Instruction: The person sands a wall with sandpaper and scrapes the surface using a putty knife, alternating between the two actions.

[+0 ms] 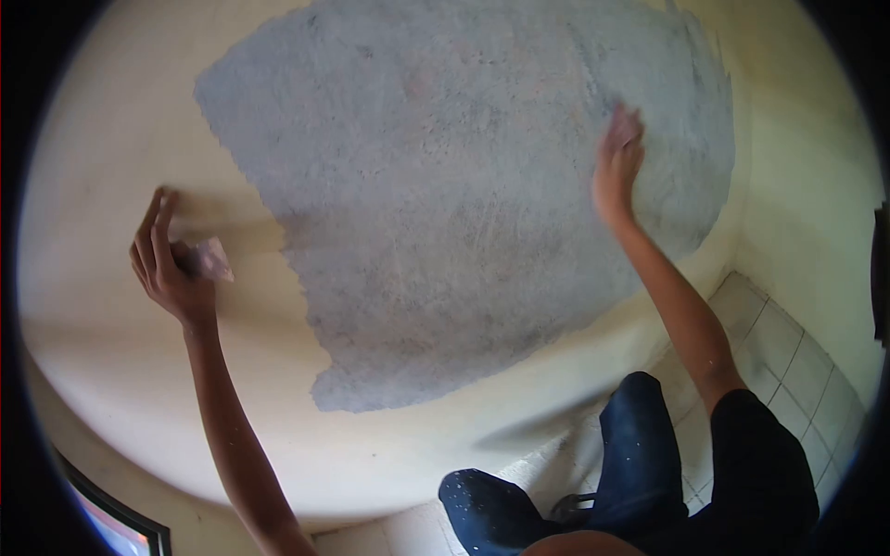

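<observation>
Fingers (pixel 148 230) of the left hand (pixel 178 281) reach half-extended along the wall (pixel 93 306), perhaps for balance, a pale piece (pixel 217 260) tucked by the thumb; the blurred right hand (pixel 618 176) seems closed round a pinkish piece (pixel 628 125) at the grey patch (pixel 445 204), probably keeping it flat.

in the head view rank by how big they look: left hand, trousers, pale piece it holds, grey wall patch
1. Grey wall patch
2. Trousers, partly hidden
3. Left hand
4. Pale piece, partly covered
</observation>
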### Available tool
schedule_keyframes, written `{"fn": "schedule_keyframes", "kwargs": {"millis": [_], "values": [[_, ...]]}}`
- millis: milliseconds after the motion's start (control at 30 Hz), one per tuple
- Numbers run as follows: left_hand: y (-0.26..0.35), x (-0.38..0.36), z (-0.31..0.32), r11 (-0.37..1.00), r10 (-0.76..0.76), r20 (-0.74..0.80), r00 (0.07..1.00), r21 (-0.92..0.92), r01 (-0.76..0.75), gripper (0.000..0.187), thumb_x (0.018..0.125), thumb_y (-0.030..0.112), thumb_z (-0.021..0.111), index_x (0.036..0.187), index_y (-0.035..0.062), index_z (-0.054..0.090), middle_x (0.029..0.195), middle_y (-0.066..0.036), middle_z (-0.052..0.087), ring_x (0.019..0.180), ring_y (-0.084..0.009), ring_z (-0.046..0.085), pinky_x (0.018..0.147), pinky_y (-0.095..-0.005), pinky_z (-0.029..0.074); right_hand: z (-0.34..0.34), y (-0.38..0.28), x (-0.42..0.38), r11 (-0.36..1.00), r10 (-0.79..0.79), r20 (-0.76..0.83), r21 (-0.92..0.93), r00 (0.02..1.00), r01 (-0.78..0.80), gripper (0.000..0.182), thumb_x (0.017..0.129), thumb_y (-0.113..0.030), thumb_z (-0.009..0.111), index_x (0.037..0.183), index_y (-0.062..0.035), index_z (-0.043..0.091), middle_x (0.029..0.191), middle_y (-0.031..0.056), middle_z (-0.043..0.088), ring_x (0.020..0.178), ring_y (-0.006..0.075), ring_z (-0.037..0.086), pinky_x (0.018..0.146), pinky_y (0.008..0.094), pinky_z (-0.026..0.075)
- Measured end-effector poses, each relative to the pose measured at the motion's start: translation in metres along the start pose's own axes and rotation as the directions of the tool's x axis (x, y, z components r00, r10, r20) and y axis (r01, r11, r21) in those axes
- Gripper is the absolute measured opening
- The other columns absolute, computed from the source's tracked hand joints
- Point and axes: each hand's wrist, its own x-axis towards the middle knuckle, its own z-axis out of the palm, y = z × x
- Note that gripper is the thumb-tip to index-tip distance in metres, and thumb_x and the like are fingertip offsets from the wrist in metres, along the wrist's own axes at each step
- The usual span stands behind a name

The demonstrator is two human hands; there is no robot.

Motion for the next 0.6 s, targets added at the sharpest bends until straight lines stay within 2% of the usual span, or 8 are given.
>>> {"fn": "schedule_keyframes", "kwargs": {"millis": [100, 200, 267, 333, 400, 500, 567, 600], "values": [[-0.004, -0.001, 0.000, 0.998, -0.009, 0.035, 0.999, -0.054, 0.011, 0.053, 0.082, 0.005, 0.059, 0.132, 0.0145, 0.072, 0.137, -0.004, 0.071, 0.114, -0.0265, 0.067, 0.098, -0.0389, 0.049, -0.034, -0.024, -0.090, 0.999, -0.036, 0.304, 0.006, 0.952, 0.036, 0.066, 0.114, -0.038, 0.037, 0.170, -0.0114, 0.014, 0.176, 0.0202, 0.002, 0.162, 0.0452, 0.002, 0.125, 0.0686, 0.005], [0.006, 0.002, 0.001, 0.999, -0.001, -0.012, 1.000, -0.054, 0.000, 0.046, 0.087, 0.014, 0.068, 0.132, 0.0154, 0.073, 0.136, -0.002, 0.072, 0.114, -0.0238, 0.067, 0.090, -0.0344, 0.052, -0.052, -0.017, -0.090, 0.999, 0.032, 0.430, 0.007, 0.902, -0.039, 0.067, 0.114, -0.041, 0.034, 0.171, -0.0132, 0.012, 0.177, 0.0174, -0.005, 0.162, 0.0443, -0.002, 0.124, 0.0705, 0.003], [0.011, 0.001, 0.004, 0.998, -0.033, -0.014, 0.999, -0.053, 0.033, 0.044, 0.086, 0.014, 0.068, 0.130, 0.0147, 0.074, 0.134, -0.002, 0.073, 0.111, -0.0229, 0.067, 0.087, -0.0337, 0.051, -0.033, 0.001, -0.041, 0.975, 0.190, 0.313, 0.054, 0.930, -0.218, 0.068, 0.113, -0.044, 0.033, 0.171, -0.0146, 0.011, 0.177, 0.0151, -0.010, 0.162, 0.0425, -0.006, 0.124, 0.0691, -0.001], [0.005, -0.002, 0.002, 0.998, -0.047, 0.017, 0.999, -0.044, 0.047, 0.044, 0.086, 0.014, 0.069, 0.129, 0.0143, 0.075, 0.133, -0.002, 0.073, 0.108, -0.0223, 0.067, 0.086, -0.0333, 0.051, -0.002, 0.051, 0.021, 0.939, 0.317, 0.083, 0.113, 0.945, -0.325, 0.070, 0.113, -0.049, 0.028, 0.171, -0.0134, 0.009, 0.177, 0.0149, -0.008, 0.162, 0.0397, -0.009, 0.125, 0.0676, -0.003], [-0.006, -0.007, 0.004, 0.998, -0.054, 0.057, 0.997, -0.032, 0.056, 0.044, 0.086, 0.014, 0.069, 0.129, 0.0145, 0.075, 0.133, -0.002, 0.073, 0.107, -0.0222, 0.067, 0.086, -0.0332, 0.051, -0.008, 0.082, 0.076, 0.897, 0.437, 0.099, 0.027, 0.894, -0.441, 0.075, 0.112, -0.055, 0.024, 0.170, -0.0094, 0.007, 0.177, 0.0154, -0.005, 0.163, 0.0379, -0.007, 0.125, 0.0672, -0.001], [-0.007, -0.005, 0.008, 0.999, -0.034, 0.045, 0.998, -0.022, 0.035, 0.044, 0.087, 0.010, 0.067, 0.130, 0.0148, 0.074, 0.134, -0.001, 0.073, 0.105, -0.0212, 0.066, 0.085, -0.0316, 0.050, -0.018, 0.117, 0.093, 0.893, 0.445, 0.115, 0.012, 0.888, -0.450, 0.079, 0.111, -0.058, 0.022, 0.169, -0.0070, 0.007, 0.177, 0.0165, -0.002, 0.163, 0.0373, -0.006, 0.126, 0.0674, 0.001], [-0.002, -0.008, 0.006, 0.996, -0.090, 0.056, 0.994, -0.009, 0.091, 0.046, 0.086, 0.007, 0.065, 0.131, 0.0150, 0.074, 0.135, -0.001, 0.072, 0.105, -0.0206, 0.066, 0.084, -0.0314, 0.050, -0.013, 0.122, 0.059, 0.877, 0.476, 0.089, 0.017, 0.875, -0.480, 0.077, 0.112, -0.056, 0.026, 0.170, -0.0083, 0.008, 0.177, 0.0181, 0.000, 0.163, 0.0396, -0.003, 0.126, 0.0682, 0.003], [-0.001, -0.006, 0.005, 0.997, -0.073, 0.046, 0.996, -0.018, 0.074, 0.047, 0.086, 0.007, 0.064, 0.131, 0.0152, 0.074, 0.135, -0.002, 0.072, 0.105, -0.0204, 0.066, 0.083, -0.0312, 0.049, -0.017, 0.106, 0.029, 0.921, 0.388, 0.120, -0.008, 0.914, -0.390, 0.075, 0.112, -0.053, 0.028, 0.170, -0.0094, 0.009, 0.177, 0.0188, 0.000, 0.162, 0.0412, -0.001, 0.126, 0.0687, 0.004]]}}
